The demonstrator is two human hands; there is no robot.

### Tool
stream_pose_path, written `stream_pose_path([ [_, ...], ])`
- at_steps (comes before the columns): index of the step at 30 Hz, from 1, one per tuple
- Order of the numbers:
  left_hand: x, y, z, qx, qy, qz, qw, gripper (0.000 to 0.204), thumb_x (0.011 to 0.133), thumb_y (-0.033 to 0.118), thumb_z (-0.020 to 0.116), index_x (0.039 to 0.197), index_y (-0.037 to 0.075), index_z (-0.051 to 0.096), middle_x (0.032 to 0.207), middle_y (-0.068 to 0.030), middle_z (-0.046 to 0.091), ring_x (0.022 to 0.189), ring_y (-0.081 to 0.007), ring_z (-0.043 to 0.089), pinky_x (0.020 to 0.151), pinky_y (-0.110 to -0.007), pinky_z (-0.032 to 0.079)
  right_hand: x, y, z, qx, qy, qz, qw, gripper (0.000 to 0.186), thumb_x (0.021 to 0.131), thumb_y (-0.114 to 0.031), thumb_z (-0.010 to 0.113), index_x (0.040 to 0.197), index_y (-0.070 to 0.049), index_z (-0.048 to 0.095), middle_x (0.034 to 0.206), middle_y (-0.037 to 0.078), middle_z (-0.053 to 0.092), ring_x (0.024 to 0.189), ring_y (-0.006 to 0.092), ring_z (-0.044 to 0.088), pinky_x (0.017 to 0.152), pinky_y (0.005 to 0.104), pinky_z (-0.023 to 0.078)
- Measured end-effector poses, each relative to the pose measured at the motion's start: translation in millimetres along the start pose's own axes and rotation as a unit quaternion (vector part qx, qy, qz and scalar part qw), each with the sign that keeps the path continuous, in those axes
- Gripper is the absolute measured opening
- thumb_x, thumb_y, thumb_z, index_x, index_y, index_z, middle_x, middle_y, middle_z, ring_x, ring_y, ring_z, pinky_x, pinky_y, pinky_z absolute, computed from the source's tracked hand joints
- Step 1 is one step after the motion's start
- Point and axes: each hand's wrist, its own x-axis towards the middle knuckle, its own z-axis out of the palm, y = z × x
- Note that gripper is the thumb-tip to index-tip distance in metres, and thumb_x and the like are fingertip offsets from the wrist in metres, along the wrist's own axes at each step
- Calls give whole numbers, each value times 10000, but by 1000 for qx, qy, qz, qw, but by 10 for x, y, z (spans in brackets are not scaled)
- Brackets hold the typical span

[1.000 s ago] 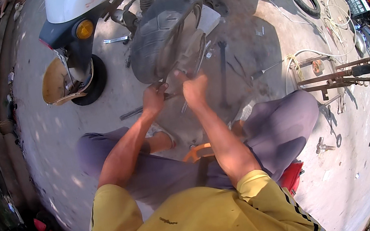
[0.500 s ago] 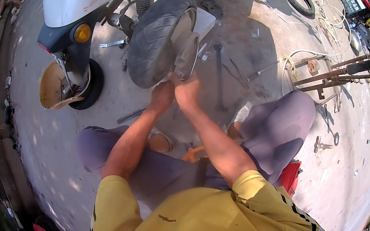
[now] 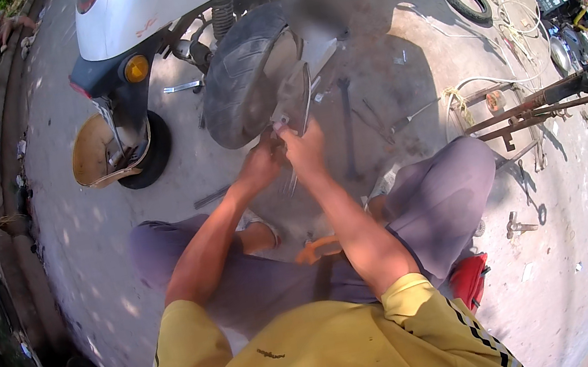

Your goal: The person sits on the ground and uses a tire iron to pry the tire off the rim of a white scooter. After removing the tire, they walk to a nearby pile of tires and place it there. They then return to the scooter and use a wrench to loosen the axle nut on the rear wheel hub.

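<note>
A white scooter stands before me, its rear wheel leaning beneath the body. At the wheel's near lower side, my left hand is closed, fingers curled in beside the metal piece on the hub. Close against it, my right hand is also closed, thumb up, next to a thin curved metal edge. Whatever lies between the fingers is too small and partly covered to name. Both hands almost touch each other.
A cut-open tan tub with tools stands left beside a black tyre ring. On the ground lie a large wrench, a screwdriver and a hammer. A loose tyre, pale hose and rusty metal stand are on the right.
My view has shifted a little. Both hands stay at the wheel hub, slightly nearer to me, and the wheel sits a bit lower in the picture. A blurred patch now covers the area beyond the wheel.
</note>
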Motion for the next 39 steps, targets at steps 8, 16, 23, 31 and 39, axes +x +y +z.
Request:
stream_pose_path([
  [8, -502, 838, -394, 207, 49, 1, 977, 527, 942, 220, 731, 1380, 0, 537, 1095, -242, 703, 1025, -380, 708, 915, -441, 538, -65, -881, -819, 147, -36, 111, 982, 240, 1011, -70, 551, 1237, 5, 518, 840, 57, 569, 671, 103, 530, 552, 276, 447],
  [16, -285, 1108, -803, 212, 362, 134, 898, 917, 764, 247, 884, 1472, -43, 380, 1344, -265, 486, 1264, -414, 522, 1056, -451, 444, -109, -1563, -1281, -183, -84, -30, 979, 229, 1074, -178, 519, 1137, 24, 608, 798, 25, 580, 629, 89, 501, 581, 274, 435],
  [23, -52, 927, -707, 215, 396, 105, 887, 950, 751, 204, 862, 1481, -88, 327, 1257, -267, 499, 1177, -439, 530, 1030, -472, 441, -82, -2019, -1425, -346, -27, -276, 896, 167, 991, -112, 631, 1096, 6, 682, 767, 55, 593, 662, 176, 535, 661, 317, 461],
  [31, -24, 990, -735, 234, 382, 92, 890, 925, 755, 199, 848, 1468, -101, 340, 1231, -276, 504, 1161, -440, 532, 1015, -481, 447, -227, -1893, -1640, -66, -113, -47, 990, 258, 997, -128, 622, 1171, 52, 687, 937, 151, 721, 813, 220, 684, 724, 326, 534],
  [39, -67, 1126, -804, 216, 345, 46, 912, 1002, 759, 323, 865, 1483, -109, 324, 1314, -283, 497, 1241, -444, 515, 1063, -477, 432, -398, -2056, -1544, 40, -172, 95, 980, 519, 1000, -139, 629, 1445, 68, 460, 924, 109, 671, 672, 126, 601, 516, 262, 476],
])
